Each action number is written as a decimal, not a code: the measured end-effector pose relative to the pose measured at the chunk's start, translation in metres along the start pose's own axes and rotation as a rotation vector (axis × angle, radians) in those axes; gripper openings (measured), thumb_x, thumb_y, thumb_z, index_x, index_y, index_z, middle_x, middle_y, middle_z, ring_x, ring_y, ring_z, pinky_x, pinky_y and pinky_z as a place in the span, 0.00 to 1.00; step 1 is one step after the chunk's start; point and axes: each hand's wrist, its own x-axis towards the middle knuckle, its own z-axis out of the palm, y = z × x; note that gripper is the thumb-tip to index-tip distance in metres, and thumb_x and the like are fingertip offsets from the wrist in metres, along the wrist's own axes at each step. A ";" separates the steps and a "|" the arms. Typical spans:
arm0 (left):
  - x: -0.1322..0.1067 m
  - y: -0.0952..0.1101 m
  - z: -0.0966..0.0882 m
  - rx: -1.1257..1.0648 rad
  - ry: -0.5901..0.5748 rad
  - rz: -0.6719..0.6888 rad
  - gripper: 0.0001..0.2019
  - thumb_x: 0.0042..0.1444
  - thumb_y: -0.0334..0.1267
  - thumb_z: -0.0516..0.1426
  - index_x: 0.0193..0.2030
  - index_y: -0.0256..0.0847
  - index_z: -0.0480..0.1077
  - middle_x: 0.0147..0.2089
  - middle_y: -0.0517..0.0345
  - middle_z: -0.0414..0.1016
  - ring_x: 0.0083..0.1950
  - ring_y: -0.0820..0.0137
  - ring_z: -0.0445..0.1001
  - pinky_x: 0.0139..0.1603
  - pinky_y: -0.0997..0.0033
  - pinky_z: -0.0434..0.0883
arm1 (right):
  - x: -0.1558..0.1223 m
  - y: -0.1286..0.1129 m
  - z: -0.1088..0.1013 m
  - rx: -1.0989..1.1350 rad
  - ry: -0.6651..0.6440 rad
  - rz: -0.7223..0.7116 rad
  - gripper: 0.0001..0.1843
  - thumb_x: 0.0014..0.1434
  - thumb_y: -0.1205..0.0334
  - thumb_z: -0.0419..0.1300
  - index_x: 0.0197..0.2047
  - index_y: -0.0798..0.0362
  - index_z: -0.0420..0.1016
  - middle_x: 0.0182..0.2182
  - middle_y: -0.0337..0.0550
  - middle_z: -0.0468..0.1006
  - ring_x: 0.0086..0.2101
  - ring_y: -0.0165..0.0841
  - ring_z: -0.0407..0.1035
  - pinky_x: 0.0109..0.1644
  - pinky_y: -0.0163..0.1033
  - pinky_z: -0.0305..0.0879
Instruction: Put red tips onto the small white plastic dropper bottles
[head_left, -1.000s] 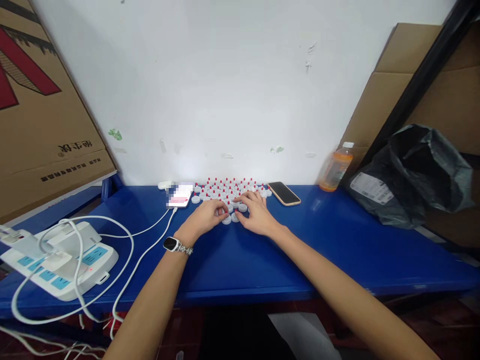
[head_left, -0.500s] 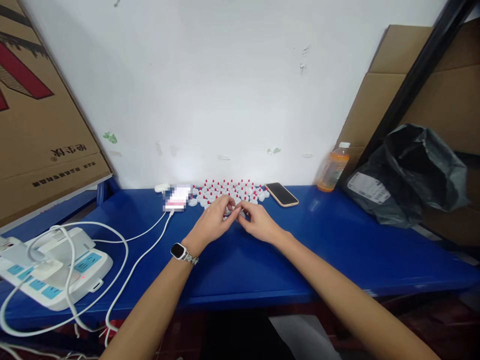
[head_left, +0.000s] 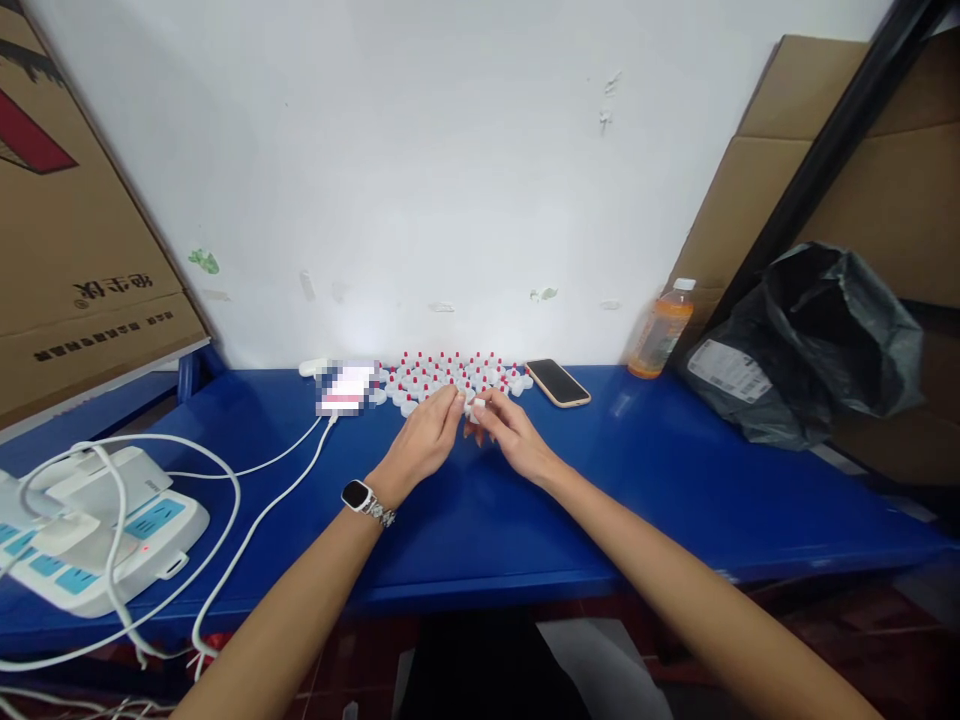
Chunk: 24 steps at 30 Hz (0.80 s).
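Item: small white piece (head_left: 478, 406), held just above the near edge of the cluster; its finer form is too small to make out from where I stand.

Right hand (head_left: 517, 435): grip closed, thumb and fingers clamped on the small white piece.

Left hand (head_left: 429, 436): fingers drawn together, tips just beside the piece; whether this grip is clamped on anything I cannot tell. Watch (head_left: 358, 495), dark face in a white case, metal band, worn at the left wrist.

Lot: white caps (head_left: 409, 408), many, with red tips, mostly upright, crowded together between the hands and the wall (head_left: 450, 180).

Surface (head_left: 495, 550): blue, set against the wall, carrying all the above.

Left of the lot: phone with lit screen (head_left: 345, 400), display blurred out, white cable (head_left: 279, 510) plugged into its near end. Further left, power strip (head_left: 184, 520), white with blue sockets, adapters and looping leads on it.

Right of the lot: dark-screened phone (head_left: 557, 383), lying flat, face up, in a pale case. Well apart, bottle (head_left: 661, 335), orange contents, white cap, upright near the wall. Beside it, black plastic bag (head_left: 795, 400), mouth open, bearing a white label (head_left: 727, 370).

Far left: printed cardboard box (head_left: 82, 230).
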 end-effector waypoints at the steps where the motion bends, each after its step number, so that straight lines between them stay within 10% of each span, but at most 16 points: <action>1: 0.000 0.000 0.000 -0.016 -0.004 -0.004 0.16 0.72 0.45 0.38 0.34 0.44 0.56 0.31 0.60 0.65 0.33 0.68 0.67 0.36 0.66 0.63 | 0.001 0.000 0.002 0.026 0.000 0.013 0.19 0.65 0.42 0.51 0.38 0.50 0.65 0.27 0.37 0.73 0.27 0.30 0.66 0.35 0.37 0.62; 12: 0.000 0.009 0.007 0.152 -0.055 0.243 0.17 0.72 0.41 0.39 0.34 0.42 0.60 0.35 0.54 0.68 0.39 0.65 0.68 0.44 0.64 0.66 | 0.004 -0.006 0.016 0.437 0.037 0.389 0.32 0.59 0.31 0.50 0.19 0.50 0.55 0.13 0.33 0.55 0.15 0.24 0.47 0.20 0.34 0.41; 24: 0.007 0.018 0.025 -0.356 0.147 -0.082 0.20 0.70 0.47 0.43 0.29 0.41 0.61 0.27 0.61 0.66 0.29 0.72 0.63 0.32 0.69 0.62 | 0.006 0.001 0.027 -0.025 0.398 0.028 0.26 0.62 0.40 0.51 0.23 0.50 0.58 0.20 0.37 0.60 0.24 0.30 0.54 0.28 0.36 0.52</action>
